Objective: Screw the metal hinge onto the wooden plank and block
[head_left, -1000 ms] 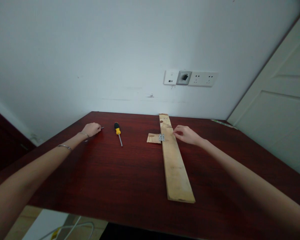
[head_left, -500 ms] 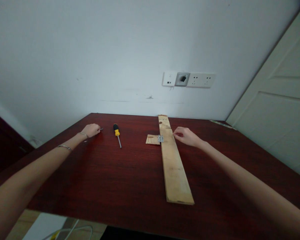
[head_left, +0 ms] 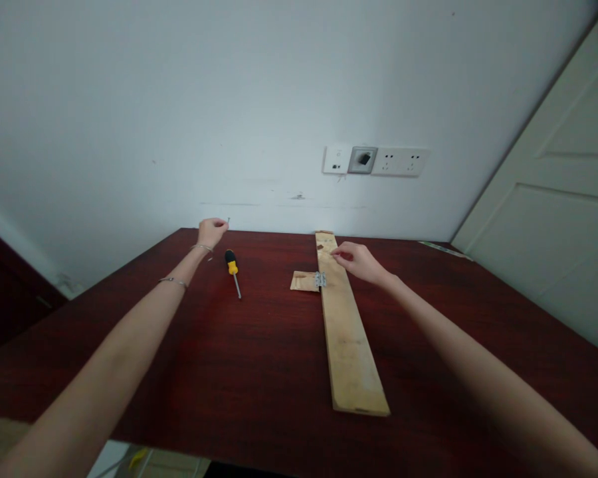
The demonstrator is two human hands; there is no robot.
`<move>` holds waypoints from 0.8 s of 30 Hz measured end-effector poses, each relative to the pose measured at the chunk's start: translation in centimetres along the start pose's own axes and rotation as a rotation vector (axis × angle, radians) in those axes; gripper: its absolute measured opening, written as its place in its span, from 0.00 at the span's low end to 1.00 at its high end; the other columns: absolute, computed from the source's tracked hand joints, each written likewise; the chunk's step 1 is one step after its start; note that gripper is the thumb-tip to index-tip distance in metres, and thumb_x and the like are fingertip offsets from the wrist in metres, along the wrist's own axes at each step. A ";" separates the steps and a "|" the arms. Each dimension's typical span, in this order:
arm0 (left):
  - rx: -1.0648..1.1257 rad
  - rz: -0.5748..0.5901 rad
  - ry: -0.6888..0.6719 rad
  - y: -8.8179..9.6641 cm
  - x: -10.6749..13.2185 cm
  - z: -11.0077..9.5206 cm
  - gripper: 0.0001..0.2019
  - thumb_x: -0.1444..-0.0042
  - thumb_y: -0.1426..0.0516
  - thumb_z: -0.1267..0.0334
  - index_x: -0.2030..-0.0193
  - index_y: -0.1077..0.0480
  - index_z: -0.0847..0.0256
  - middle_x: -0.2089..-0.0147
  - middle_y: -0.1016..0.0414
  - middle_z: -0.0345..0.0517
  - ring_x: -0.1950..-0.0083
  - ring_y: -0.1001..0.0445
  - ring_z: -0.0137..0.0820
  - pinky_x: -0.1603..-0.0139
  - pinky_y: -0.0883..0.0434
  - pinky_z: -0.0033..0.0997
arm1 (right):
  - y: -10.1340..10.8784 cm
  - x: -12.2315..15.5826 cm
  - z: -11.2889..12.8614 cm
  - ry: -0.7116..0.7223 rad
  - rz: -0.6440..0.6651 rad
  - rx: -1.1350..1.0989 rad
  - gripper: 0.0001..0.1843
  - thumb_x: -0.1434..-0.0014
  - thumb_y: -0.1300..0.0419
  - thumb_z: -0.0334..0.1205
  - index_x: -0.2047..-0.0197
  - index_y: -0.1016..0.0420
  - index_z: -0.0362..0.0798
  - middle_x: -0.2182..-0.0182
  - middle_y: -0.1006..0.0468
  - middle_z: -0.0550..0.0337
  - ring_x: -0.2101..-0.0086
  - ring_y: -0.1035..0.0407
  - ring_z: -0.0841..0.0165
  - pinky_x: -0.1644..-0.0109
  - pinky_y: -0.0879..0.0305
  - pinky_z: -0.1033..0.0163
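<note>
While left hand (head_left: 212, 232) hangs above the table (head_left: 229, 372) far left, grip pinched on tiny metal fastener (head_left: 228, 220), right hand (head_left: 356, 260) rests on plank (head_left: 346, 325) by hinge (head_left: 320, 279), grip curled, contents unclear.

Table (head_left: 229, 372): dark red-brown, streaked wood grain. Long plank (head_left: 347, 338): pale tan. Screwdriver (head_left: 232, 268): black and yellow handle, grey shaft. Hinge (head_left: 320, 279): silver. Wall (head_left: 179, 99): white.

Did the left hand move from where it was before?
Yes. The left hand, pinching a small screw, lifted and went right, closer to the screwdriver.
</note>
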State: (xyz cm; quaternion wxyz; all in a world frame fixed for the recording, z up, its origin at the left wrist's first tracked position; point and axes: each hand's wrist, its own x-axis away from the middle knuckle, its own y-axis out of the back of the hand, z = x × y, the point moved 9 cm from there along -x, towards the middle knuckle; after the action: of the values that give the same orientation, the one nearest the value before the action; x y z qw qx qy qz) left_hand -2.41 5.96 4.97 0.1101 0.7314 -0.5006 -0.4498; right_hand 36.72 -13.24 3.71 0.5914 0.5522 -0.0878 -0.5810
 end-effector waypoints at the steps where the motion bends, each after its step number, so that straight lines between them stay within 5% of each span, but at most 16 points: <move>1: 0.077 -0.023 -0.006 -0.6 0.1 -1.4 0.12 0.51 0.44 0.63 0.66 0.22 0.69 0.64 0.19 0.50 0.59 0.23 0.37 0.57 0.30 0.29 | 0.0 -0.3 0.4 -0.008 -0.027 -0.028 0.12 0.41 0.46 0.38 0.63 0.21 0.45 0.66 0.20 0.54 0.69 0.29 0.69 0.64 0.34 0.64; 5: 0.314 -0.012 -0.084 -3.6 1.7 -7.0 0.11 0.52 0.43 0.63 0.67 0.23 0.69 0.65 0.20 0.52 0.61 0.23 0.35 0.57 0.29 0.30 | 0.0 -1.1 1.0 -0.063 -0.139 -0.144 0.13 0.41 0.44 0.40 0.60 0.20 0.45 0.62 0.19 0.52 0.64 0.26 0.66 0.63 0.32 0.63; 11: 0.524 0.162 -0.282 -7.9 7.1 -13.6 0.11 0.50 0.41 0.59 0.68 0.23 0.66 0.66 0.20 0.50 0.63 0.23 0.35 0.57 0.28 0.33 | -1.1 -1.8 -0.6 -0.205 -0.246 -0.366 0.13 0.43 0.42 0.43 0.61 0.19 0.48 0.61 0.17 0.53 0.62 0.24 0.63 0.61 0.29 0.59; 24: 0.712 0.409 -0.320 -10.6 14.9 -18.6 0.09 0.47 0.42 0.58 0.67 0.24 0.62 0.64 0.20 0.47 0.61 0.22 0.34 0.56 0.26 0.34 | -3.8 -1.9 -1.0 -0.300 -0.206 -0.555 0.15 0.48 0.38 0.46 0.60 0.19 0.49 0.61 0.18 0.55 0.63 0.25 0.63 0.65 0.27 0.60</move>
State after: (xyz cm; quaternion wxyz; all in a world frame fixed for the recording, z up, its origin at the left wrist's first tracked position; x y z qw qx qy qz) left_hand 19.95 -6.83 0.93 -0.1412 0.5306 -0.7696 -0.3259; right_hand 34.62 -10.09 1.45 0.6381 0.2842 0.0441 -0.7142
